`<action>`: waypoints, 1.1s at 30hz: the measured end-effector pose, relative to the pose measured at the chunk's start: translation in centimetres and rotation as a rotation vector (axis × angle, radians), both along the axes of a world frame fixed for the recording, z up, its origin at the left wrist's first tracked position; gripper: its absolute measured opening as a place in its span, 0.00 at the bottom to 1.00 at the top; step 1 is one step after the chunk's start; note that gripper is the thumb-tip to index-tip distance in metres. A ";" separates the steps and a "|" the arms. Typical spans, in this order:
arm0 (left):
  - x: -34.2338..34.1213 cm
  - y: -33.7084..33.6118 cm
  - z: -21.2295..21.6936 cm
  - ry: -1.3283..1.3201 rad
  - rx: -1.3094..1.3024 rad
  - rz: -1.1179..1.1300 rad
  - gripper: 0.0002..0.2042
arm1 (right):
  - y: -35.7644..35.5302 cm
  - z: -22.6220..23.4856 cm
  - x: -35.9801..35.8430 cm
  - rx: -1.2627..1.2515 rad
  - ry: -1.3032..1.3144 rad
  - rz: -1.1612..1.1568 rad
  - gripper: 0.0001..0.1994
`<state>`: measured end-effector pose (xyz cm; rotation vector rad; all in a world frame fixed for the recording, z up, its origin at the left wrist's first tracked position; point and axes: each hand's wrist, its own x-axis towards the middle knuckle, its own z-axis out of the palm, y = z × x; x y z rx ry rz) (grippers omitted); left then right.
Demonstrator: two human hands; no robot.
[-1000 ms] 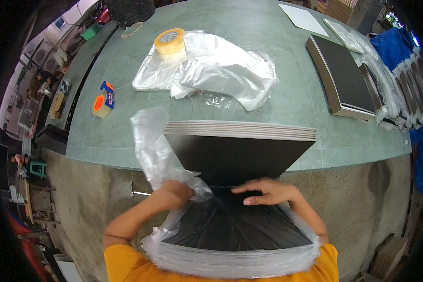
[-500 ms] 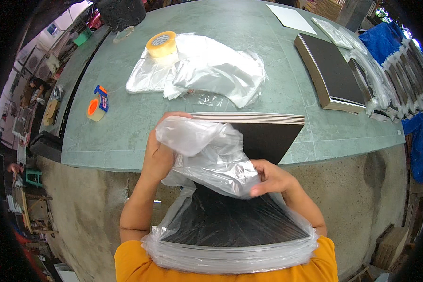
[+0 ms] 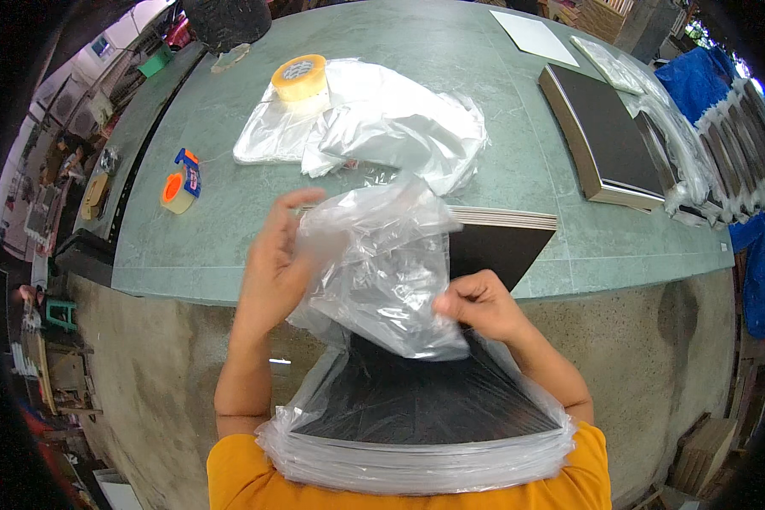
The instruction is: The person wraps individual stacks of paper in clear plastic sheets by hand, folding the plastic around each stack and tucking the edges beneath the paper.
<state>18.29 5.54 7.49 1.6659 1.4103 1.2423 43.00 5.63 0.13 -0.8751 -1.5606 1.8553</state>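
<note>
A crumpled clear plastic bag [image 3: 378, 268] hangs between my hands at the table's near edge. My right hand [image 3: 483, 304] pinches its right side between thumb and fingers. At its left side is my left hand [image 3: 274, 263], fingers apart and index stretched out; the thumb area is blurred against the plastic. Behind the bag stands a stack of black boards [image 3: 503, 246] with pale edges, partly hidden. Close to my body, more black boards [image 3: 425, 395] show through clear plastic wrapping [image 3: 408, 467], which is bunched in folds along the near side.
On the green table [image 3: 229, 246] lie white plastic bags [image 3: 399, 119] under a yellow tape roll [image 3: 299, 76]. A tape dispenser [image 3: 181, 183] sits left. At right are a black board stack [image 3: 608, 132], wrapped boards [image 3: 739, 140] and a white sheet [image 3: 534, 36].
My left hand has loosened and its fingers have spread. The bag's upper part has risen and opened out. My right hand has shifted slightly up and left, still pinching plastic.
</note>
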 end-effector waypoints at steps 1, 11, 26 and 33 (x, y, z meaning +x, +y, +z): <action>-0.4 -0.4 0.6 0.113 0.063 0.069 0.12 | 0.0 0.3 0.2 -0.034 0.042 -0.049 0.06; 5.9 -1.8 -2.3 0.017 -0.261 -0.400 0.22 | -0.8 -0.6 -2.9 -0.147 0.332 -0.231 0.11; -12.9 -3.9 -10.1 -0.015 -0.621 0.070 0.09 | -2.6 0.1 6.9 -0.401 0.885 -0.612 0.09; -22.8 -4.2 -9.6 -0.499 0.136 1.075 0.08 | -3.3 -2.0 7.3 -0.454 0.794 -0.500 0.08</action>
